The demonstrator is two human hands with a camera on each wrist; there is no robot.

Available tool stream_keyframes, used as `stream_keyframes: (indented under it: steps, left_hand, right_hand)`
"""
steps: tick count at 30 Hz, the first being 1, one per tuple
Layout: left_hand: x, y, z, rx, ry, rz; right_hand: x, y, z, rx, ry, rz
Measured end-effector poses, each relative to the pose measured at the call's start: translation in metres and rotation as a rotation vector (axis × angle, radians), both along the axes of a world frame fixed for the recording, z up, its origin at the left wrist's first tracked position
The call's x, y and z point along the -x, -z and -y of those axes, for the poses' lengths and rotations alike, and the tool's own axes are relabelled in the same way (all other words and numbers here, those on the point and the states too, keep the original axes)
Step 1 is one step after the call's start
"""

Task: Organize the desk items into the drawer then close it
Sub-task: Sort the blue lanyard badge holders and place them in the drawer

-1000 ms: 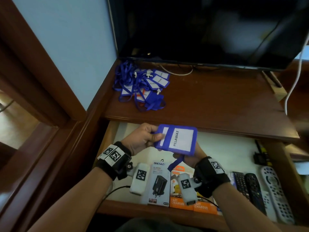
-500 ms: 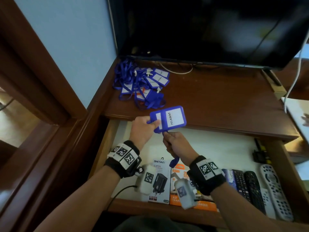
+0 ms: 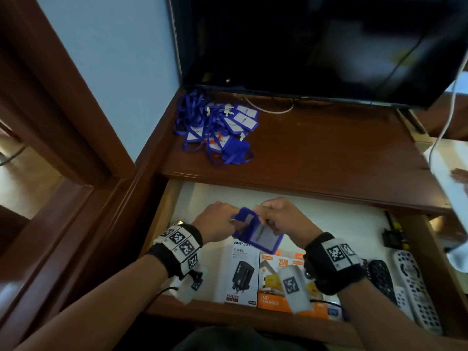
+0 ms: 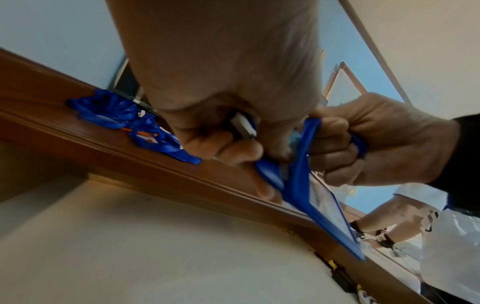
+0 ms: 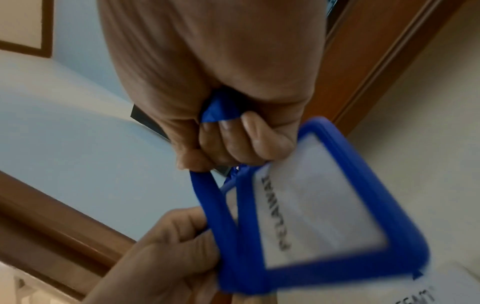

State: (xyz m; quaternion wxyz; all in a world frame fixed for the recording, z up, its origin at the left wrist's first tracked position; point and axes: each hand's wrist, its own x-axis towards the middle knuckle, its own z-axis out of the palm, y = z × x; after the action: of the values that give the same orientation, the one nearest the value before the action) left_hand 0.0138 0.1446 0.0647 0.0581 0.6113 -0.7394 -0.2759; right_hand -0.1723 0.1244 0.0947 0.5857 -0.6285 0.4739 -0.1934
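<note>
A blue badge holder (image 3: 260, 233) with a white card reading PELAWAT hangs between both hands over the open drawer (image 3: 329, 221). My left hand (image 3: 217, 225) grips its top end and white clip (image 4: 244, 127). My right hand (image 3: 277, 219) holds the bunched blue lanyard (image 5: 218, 114) in a fist, next to the holder's (image 5: 319, 209) upper edge. A pile of more blue badge holders and lanyards (image 3: 217, 127) lies on the desk top at the back left.
In the drawer lie a black-and-white charger box (image 3: 241, 272), an orange charger box (image 3: 276, 282) and several remote controls (image 3: 405, 282) at the right. A dark TV screen (image 3: 304, 41) stands at the back of the desk (image 3: 329, 153). Another person's legs (image 4: 389, 211) show at the right.
Both hands have come down from the desk edge into the drawer opening with the badge holder. The holder has tipped over and now hangs lower, near the charger boxes.
</note>
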Motion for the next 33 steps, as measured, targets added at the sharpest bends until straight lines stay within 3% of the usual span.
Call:
stream_keyframes:
  steps: [6, 12, 17, 22, 26, 29, 33]
  left_hand:
    - [-0.01, -0.008, -0.006, -0.236, 0.079, -0.179]
    - [-0.018, -0.025, -0.004, -0.395, 0.096, -0.442]
    - [-0.014, -0.029, -0.003, -0.373, -0.051, -0.756]
    - [-0.003, -0.025, -0.009, -0.323, -0.131, -0.918]
    - [0.004, -0.02, -0.008, -0.256, -0.218, -1.001]
    - [0.007, -0.016, -0.004, -0.184, -0.329, -1.079]
    - [0.007, -0.013, 0.0, -0.104, -0.44, -1.107]
  right_hand:
    - [0.009, 0.013, -0.004, 0.067, -0.025, -0.009]
    - [0.013, 0.017, -0.002, -0.02, 0.05, 0.195]
    - [0.016, 0.025, -0.002, -0.087, 0.097, 0.417]
    - [0.015, 0.026, 0.001, -0.07, 0.075, 0.508]
    - [0.011, 0.016, 0.003, -0.294, 0.172, 0.665]
    - [0.006, 0.025, 0.007, -0.267, 0.279, 0.634]
    - [-0.014, 0.021, 0.011, -0.231, 0.266, 0.635]
